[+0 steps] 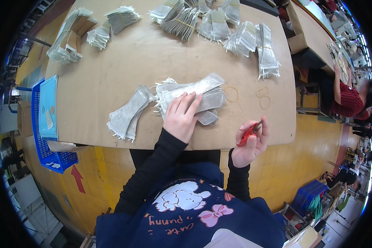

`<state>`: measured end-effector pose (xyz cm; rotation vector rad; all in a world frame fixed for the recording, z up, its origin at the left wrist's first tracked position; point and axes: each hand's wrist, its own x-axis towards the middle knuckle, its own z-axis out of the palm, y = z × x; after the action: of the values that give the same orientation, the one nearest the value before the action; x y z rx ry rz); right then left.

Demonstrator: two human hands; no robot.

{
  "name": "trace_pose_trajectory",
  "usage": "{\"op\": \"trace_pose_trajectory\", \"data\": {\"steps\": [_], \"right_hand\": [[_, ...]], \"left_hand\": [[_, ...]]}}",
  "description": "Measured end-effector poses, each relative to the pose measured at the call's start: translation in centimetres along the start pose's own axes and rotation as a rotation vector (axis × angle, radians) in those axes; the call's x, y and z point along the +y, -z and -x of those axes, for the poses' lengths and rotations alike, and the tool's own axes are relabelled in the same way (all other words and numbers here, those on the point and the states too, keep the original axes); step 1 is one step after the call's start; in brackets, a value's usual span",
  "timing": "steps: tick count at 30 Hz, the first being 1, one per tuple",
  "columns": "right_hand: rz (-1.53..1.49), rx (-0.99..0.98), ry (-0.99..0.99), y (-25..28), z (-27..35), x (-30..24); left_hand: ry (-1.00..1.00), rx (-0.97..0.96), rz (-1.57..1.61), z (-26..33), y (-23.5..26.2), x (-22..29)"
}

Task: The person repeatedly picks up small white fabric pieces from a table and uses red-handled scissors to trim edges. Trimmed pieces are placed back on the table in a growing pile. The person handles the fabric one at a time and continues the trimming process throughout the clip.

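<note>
Brown table [111,74]: a bare board top that carries all the packets; its near edge runs just in front of the person.
Bundles at the far edge: grey-white flat packets [182,22] tied with yellow bands, lying in a row along the back; one taller bundle [268,51] lies at the right end.
Left corner stack: pale sleeves with brown card [68,37], fanned out.
Blue crate [49,155]: hangs at the table's left side, with a light blue sheet [48,105] lying over it.
Loose pile [194,93]: long clear and white packets at the table's middle, overlapping one another.
Side pile [126,113]: a few grey packets just left of the loose pile, touching it.
Rubber bands [263,99]: yellow loops lying loose, right of the loose pile.
Left hand [182,115]: flat, fingers spread, pressing on the near end of the loose pile.
Right hand [252,142]: curled around small red snips [248,133], held off the table's near edge, well apart from the pile.
</note>
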<state>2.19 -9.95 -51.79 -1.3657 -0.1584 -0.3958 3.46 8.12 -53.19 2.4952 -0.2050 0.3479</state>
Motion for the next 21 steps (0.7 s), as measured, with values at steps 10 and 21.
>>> {"op": "trace_pose_trajectory", "data": {"steps": [10, 21], "right_hand": [[-0.085, 0.053, -0.111, 0.2, 0.2, -0.2], [-0.124, -0.391, -0.442, -4.0, 1.3, -1.1]], "left_hand": [[0.653, 0.122, 1.366, 2.5, 5.2, 0.5], [0.772, 0.056, 1.567, 4.1, 5.0, 1.7]]}}
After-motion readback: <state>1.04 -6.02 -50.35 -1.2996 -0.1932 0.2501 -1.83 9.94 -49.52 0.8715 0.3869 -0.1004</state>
